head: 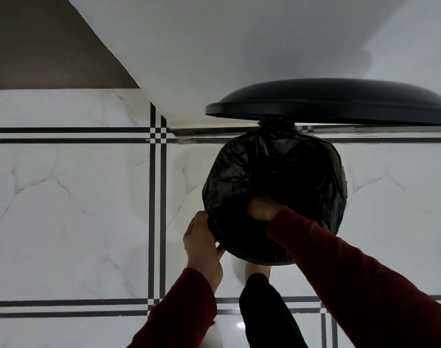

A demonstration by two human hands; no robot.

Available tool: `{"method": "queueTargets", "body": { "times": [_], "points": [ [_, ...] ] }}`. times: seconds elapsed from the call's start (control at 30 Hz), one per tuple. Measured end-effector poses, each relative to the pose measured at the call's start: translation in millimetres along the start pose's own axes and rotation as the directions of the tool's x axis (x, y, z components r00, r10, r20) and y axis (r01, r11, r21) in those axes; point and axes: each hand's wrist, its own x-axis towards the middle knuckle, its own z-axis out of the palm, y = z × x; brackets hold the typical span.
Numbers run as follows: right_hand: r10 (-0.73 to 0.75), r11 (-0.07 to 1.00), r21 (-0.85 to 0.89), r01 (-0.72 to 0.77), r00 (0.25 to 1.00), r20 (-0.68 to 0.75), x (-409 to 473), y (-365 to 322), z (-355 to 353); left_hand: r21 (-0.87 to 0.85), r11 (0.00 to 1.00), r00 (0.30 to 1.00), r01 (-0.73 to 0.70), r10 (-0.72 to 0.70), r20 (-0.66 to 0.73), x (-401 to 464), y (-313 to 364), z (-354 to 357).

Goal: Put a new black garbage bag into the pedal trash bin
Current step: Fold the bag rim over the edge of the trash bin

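Observation:
The pedal trash bin stands on the floor against the wall with its black lid raised. A black garbage bag lines the bin's opening and is folded over its rim. My left hand grips the bag's edge at the near left of the rim. Inside the opening, my right hand reaches down; its fingers are hidden by the dark plastic. Below the bin, my foot is on the pedal.
The floor is white marble tile with black stripe borders. A white wall rises behind the bin, with a brown surface at the upper left. My black trouser leg is below the bin.

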Motion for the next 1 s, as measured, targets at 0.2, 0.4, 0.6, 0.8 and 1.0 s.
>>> {"method": "queueTargets", "body": {
  "times": [0.2,0.4,0.6,0.8,1.0],
  "points": [
    [0.058,0.99,0.138,-0.028,0.973,-0.224,-43,10,-7,-0.014,1.0,0.999,0.007,-0.006,0.033,-11,7,-4],
    [0.108,0.977,0.211,-0.033,0.927,-0.359,-41,11,-1,0.017,1.0,0.999,0.011,-0.012,0.039,-17,9,-5],
    [0.061,0.994,0.095,-0.058,0.998,-0.028,21,11,10,-0.02,1.0,1.0,-0.008,0.009,0.025,-9,0,-3],
    [0.099,0.941,0.329,-0.079,0.994,-0.044,1,-4,9,0.003,1.0,1.0,-0.019,0.019,0.024,-6,0,-4],
    [0.161,0.968,0.246,0.041,0.65,-0.743,-84,21,-9,0.143,0.989,0.997,-0.039,0.048,-0.066,-12,11,-2]
  ]
}}
